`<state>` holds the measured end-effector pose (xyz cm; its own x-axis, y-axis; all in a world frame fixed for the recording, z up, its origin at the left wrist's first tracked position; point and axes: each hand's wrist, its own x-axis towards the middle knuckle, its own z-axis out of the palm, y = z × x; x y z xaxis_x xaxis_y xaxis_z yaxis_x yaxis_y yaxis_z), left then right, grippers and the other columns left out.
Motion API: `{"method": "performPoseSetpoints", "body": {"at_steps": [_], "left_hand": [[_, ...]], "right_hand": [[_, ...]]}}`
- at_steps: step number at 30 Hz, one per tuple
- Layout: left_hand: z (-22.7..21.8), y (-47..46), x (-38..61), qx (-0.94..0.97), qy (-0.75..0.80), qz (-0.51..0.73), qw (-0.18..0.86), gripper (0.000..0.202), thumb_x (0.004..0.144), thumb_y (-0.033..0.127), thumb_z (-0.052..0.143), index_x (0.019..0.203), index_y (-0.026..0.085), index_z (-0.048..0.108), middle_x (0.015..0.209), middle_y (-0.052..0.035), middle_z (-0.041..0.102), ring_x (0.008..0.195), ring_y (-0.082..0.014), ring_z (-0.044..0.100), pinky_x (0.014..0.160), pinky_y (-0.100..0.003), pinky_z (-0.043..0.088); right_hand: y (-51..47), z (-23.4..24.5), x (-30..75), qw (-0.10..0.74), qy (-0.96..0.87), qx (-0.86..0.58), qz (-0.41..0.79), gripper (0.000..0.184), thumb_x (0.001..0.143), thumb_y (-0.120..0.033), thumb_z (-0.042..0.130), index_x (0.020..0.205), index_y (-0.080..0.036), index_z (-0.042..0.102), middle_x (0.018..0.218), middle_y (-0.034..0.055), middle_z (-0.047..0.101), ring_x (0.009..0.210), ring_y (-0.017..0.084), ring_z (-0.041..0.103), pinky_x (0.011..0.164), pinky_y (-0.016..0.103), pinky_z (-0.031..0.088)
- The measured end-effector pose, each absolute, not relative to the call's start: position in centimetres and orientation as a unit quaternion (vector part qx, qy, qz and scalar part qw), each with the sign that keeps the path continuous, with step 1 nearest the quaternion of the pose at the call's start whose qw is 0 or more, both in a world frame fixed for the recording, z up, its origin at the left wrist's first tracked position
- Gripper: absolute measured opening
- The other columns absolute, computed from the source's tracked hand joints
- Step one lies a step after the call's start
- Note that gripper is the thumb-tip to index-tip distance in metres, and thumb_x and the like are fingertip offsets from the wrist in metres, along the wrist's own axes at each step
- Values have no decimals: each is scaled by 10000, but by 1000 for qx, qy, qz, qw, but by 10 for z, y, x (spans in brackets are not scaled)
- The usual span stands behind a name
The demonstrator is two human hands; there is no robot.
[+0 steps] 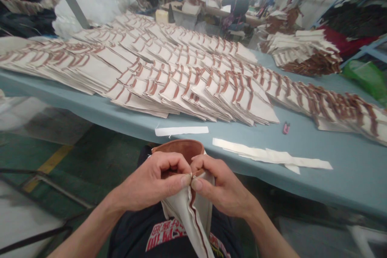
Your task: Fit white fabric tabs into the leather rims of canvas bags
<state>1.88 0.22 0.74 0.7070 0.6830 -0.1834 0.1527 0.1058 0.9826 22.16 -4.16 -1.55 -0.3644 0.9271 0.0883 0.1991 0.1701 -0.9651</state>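
Observation:
Both my hands meet over my lap, pinching the top of a cream canvas bag [187, 213] with a brown strap loop [181, 148] and a brown seam line. My left hand [157, 183] has its fingers curled round the bag's upper edge, thumb pressed to the fabric. My right hand [219, 187] is closed on the same edge from the other side, thumb tip touching my left thumb. The bag hangs down between my forearms against my dark printed shirt [169, 238].
A long blue-grey table [338, 145] carries rows of overlapped cream bags with brown straps [193, 84]. Loose cream strips [181, 131] [269, 156] and a small pink tool [286, 127] lie near its front edge. A person [238, 6] works at the far end.

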Motion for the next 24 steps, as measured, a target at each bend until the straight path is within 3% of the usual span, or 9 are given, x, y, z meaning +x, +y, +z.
{"method": "performPoseSetpoints", "body": {"at_steps": [5,10,14,18,24], "left_hand": [[11,1,21,650,341,199,649,170,822,260,627,691,157,594,623,39,529,561,-89,436,480,-164,324],[10,3,19,666,342,203,632,172,841,253,611,703,149,616,635,42,525,564,-86,429,500,-171,337],[11,4,19,672,341,203,625,199,850,264,603,687,150,598,629,50,497,570,-85,411,525,-179,344],[15,4,22,668,352,190,628,195,829,276,596,676,162,559,634,50,476,582,-92,391,517,-182,319],[12,5,21,654,345,176,649,229,861,327,600,705,162,570,645,53,470,592,-95,384,512,-186,305]], "right_hand": [[-44,-9,219,381,-666,-441,464,208,909,-368,628,803,-210,545,759,-12,561,695,148,489,620,259,381],[-47,-6,212,408,-684,-473,375,133,896,-273,591,788,-213,541,766,-2,584,738,171,539,705,304,411],[-49,-7,207,460,-689,-474,298,56,861,-209,605,894,-219,560,834,9,611,803,193,589,806,350,454],[-51,-8,204,486,-702,-448,266,159,822,-198,638,957,-227,560,894,31,642,862,216,611,850,382,479],[-51,-13,205,451,-693,-461,323,127,907,-291,664,911,-234,550,857,24,656,807,200,602,750,329,485]]}}
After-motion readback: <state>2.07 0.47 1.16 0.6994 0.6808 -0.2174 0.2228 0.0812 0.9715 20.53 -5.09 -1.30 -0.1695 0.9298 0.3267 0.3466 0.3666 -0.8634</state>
